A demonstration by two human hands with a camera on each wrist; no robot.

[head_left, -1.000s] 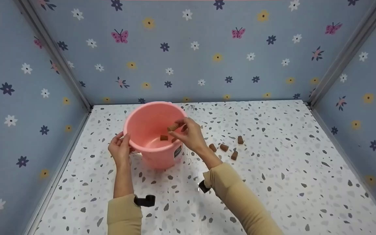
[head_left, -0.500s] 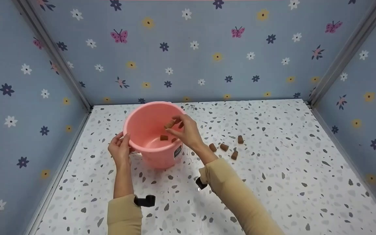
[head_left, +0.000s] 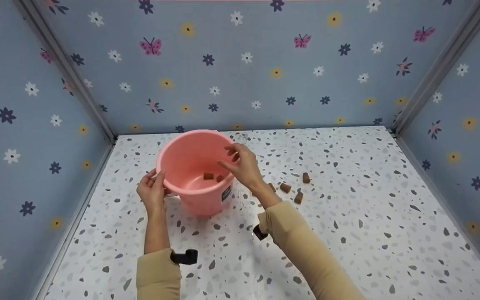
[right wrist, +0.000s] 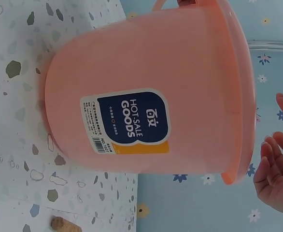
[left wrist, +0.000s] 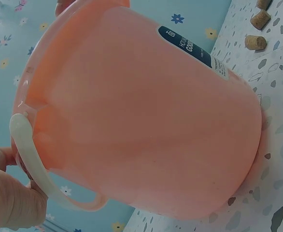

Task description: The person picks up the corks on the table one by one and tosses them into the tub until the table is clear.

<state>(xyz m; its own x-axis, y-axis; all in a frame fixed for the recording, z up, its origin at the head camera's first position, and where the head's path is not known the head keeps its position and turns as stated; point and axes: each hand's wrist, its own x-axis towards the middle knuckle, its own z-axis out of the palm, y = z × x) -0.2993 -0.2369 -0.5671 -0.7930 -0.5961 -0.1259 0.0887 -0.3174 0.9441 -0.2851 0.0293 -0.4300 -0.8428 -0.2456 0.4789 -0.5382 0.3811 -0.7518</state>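
A pink bucket (head_left: 200, 202) stands on the speckled tabletop, its mouth toward me. My left hand (head_left: 152, 192) grips its rim on the left, thumb and fingers on either side; the left wrist view has this hand beside the white handle (left wrist: 33, 154). Above the right part of the rim is my right hand (head_left: 245, 167), fingers apart and nothing between them. Two brown corks show inside the bucket, one cork (head_left: 208, 176) on the bottom and another cork (head_left: 220, 178) partly behind the near rim.
Several more corks (head_left: 285, 188) lie on the tabletop (head_left: 348, 200) right of the bucket, one partly covered by my right wrist. A blue flowered wall (head_left: 256, 83) rises behind, with side walls at left and right. A label (right wrist: 132, 121) is on the bucket's side.
The cork my right hand pinched over the bucket has left its fingers, which have spread. The right hand moved slightly left, then back. My left hand keeps its grip on the rim.
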